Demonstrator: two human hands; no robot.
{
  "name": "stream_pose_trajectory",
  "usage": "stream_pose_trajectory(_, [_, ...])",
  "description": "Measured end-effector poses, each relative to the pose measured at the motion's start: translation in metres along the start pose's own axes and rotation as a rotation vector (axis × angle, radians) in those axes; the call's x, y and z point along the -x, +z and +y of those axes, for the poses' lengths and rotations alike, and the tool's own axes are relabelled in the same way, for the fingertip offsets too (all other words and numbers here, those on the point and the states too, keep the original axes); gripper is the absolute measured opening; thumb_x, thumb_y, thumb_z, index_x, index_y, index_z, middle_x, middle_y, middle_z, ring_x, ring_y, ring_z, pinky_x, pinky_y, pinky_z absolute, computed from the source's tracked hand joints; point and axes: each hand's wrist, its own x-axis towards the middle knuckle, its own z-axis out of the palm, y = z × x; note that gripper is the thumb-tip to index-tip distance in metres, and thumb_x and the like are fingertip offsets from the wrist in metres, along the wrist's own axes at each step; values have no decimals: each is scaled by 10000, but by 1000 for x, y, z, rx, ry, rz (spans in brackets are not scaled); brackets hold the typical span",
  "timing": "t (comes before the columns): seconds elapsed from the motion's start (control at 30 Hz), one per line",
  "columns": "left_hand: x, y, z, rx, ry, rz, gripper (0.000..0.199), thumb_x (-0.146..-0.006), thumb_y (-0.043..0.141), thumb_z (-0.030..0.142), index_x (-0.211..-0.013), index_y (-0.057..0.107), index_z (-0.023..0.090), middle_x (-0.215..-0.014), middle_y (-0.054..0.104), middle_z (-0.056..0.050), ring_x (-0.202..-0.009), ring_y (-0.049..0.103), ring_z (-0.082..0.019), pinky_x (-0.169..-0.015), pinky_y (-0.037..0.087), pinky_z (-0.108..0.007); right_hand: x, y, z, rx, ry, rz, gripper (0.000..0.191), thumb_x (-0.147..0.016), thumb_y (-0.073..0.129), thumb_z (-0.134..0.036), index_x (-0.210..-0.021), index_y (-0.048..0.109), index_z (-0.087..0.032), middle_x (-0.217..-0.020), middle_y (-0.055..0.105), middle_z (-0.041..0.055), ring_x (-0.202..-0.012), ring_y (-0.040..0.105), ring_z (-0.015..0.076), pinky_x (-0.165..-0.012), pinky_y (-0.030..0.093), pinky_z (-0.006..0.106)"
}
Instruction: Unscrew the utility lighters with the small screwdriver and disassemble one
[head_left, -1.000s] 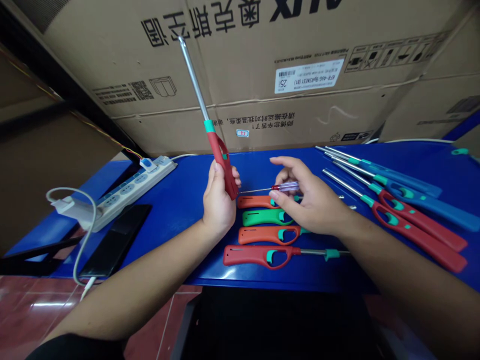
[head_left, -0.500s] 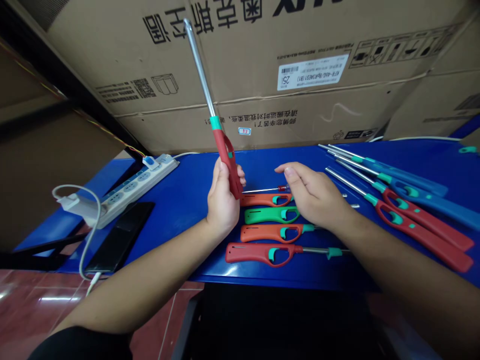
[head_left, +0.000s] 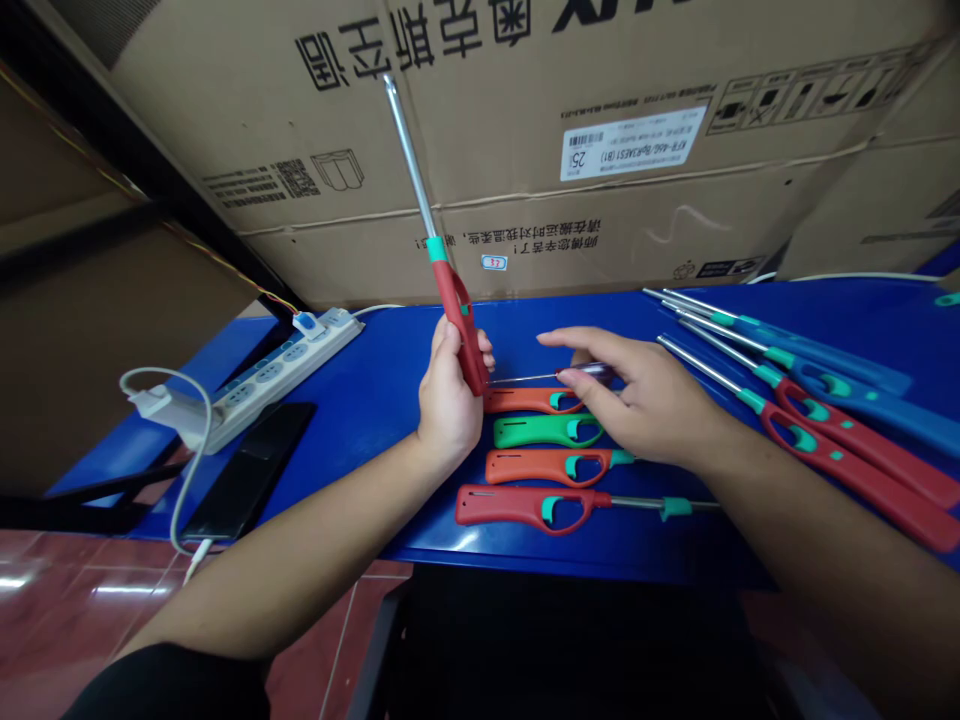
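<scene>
My left hand [head_left: 450, 395] is closed around the red handle of a long-necked gas lighter [head_left: 459, 320], its metal tube pointing up and away. My right hand [head_left: 626, 395] is over a screwdriver [head_left: 589, 372] lying on the table, thumb and forefinger apart on either side of its dark handle. The thumb looks close to the handle or touching it. Below lie an orange lighter [head_left: 517, 401], a green lighter [head_left: 525, 431], another orange lighter [head_left: 529, 466] and a red lighter [head_left: 499, 507], handles to the left. My right hand and forearm hide parts of their tubes.
On the right of the blue table [head_left: 420, 540] several red and blue lighters [head_left: 862, 440] lie fanned out. At left are a white power strip [head_left: 262, 380] and a black phone [head_left: 251, 470] with a cable. A large cardboard box [head_left: 300, 240] stands behind.
My right hand has come lower over the screwdriver, with thumb and forefinger spread wider around its handle. My left hand still holds the red lighter, its tip slightly lower. The view has shifted a little.
</scene>
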Motion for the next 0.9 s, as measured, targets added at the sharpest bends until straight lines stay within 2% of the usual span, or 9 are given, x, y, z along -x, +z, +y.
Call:
stream_pose_trajectory(0.07, [-1, 0, 1, -1, -5, 7, 228, -932, 552, 429, -941, 584, 204, -763, 587, 8, -622, 544, -90, -614, 463, -205, -1, -2, 5, 113, -64, -82, 314, -935, 508, -233, -1197, 682, -251, -1006, 712, 59, -866, 649, 200, -739, 475, 327])
stream_pose_trajectory(0.13, [-1, 0, 2, 6, -11, 1, 238, -936, 548, 437, -914, 579, 202, -776, 590, 4, -622, 548, -88, -613, 465, -206, -3, -3, 10, 208, -50, -151, 290, -914, 486, -184, -1105, 701, -219, -1020, 691, 85, -920, 632, 221, -774, 460, 343])
stream_pose_trajectory(0.2, [0, 0, 3, -3, -4, -23, 234, -932, 568, 444, -944, 591, 211, -795, 603, 5, -638, 562, -89, -624, 470, -206, -3, -2, 11, 198, 23, -122, 224, -862, 521, -160, -1027, 668, -198, -937, 666, 72, -825, 611, 198, -716, 445, 322])
stream_pose_trajectory(0.3, [3, 0, 2, -25, 4, -98, 258, -906, 632, 441, -1054, 607, 231, -838, 632, 3, -699, 603, -99, -657, 484, -210, -4, 4, 7, -10, 214, -7, 57, -849, 580, -262, -868, 575, -209, -683, 569, -18, -586, 499, 130, -561, 379, 272])
stream_pose_trajectory(0.4, [9, 3, 2, -6, -48, -205, 335, -862, 704, 418, -1121, 601, 232, -919, 662, -18, -807, 649, -124, -757, 522, -243, -5, 15, 0, -246, 321, -69, 230, -887, 557, -403, -761, 544, -212, -575, 480, -54, -509, 426, 107, -495, 332, 254])
stream_pose_trajectory(0.5, [16, 7, 2, 36, -128, -272, 390, -830, 748, 383, -1157, 592, 240, -975, 670, -29, -899, 665, -153, -857, 539, -301, -6, 26, -2, -332, 293, -113, 169, -846, 605, -359, -804, 608, -196, -620, 535, -45, -548, 474, 107, -536, 382, 251])
stream_pose_trajectory(0.63, [19, 10, 3, 78, -179, -295, 416, -829, 752, 357, -1191, 578, 249, -986, 664, -33, -914, 669, -168, -834, 551, -318, -4, 32, 0, -218, 228, 6, 97, -805, 624, -274, -795, 673, -191, -712, 661, -3, -628, 576, 128, -619, 445, 266])
stream_pose_trajectory(0.77, [20, 10, 2, 82, -176, -305, 416, -829, 751, 371, -1187, 575, 253, -996, 658, -37, -936, 671, -184, -870, 546, -347, -4, 30, -1, -133, 189, 67, 85, -770, 637, -227, -809, 708, -200, -770, 727, 16, -692, 650, 157, -667, 480, 282])
stream_pose_trajectory(0.9, [22, 11, 0, 84, -156, -325, 436, -811, 772, 369, -1185, 575, 261, -986, 654, -35, -958, 672, -193, -868, 547, -341, -4, 29, -4, -102, 224, 78, 84, -749, 636, -217, -774, 714, -200, -733, 726, 12, -657, 643, 157, -649, 472, 285])
